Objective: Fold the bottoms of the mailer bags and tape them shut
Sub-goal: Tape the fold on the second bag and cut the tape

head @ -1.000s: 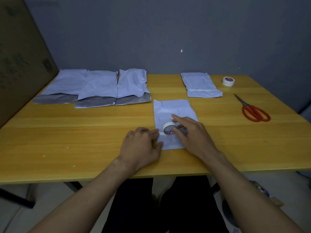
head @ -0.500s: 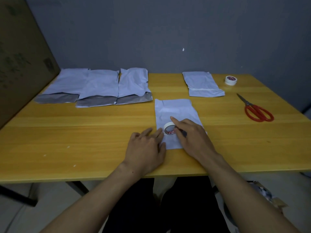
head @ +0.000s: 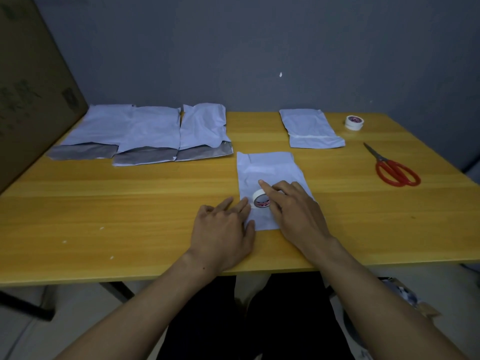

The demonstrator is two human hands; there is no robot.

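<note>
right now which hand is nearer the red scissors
Right. The right hand holds the tape roll on the near mailer bag, left of the scissors; the left hand sits even farther left.

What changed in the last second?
The left hand uncurled: its fingers now lie straight and flat at the left edge of the white plastic mailer bag. The right hand stays on the white tape roll; roll, bag, red scissors unmoved.

Left hand [head: 220,229] fingers uncurled, now flat at mailer bag [head: 267,167] edge.
</note>
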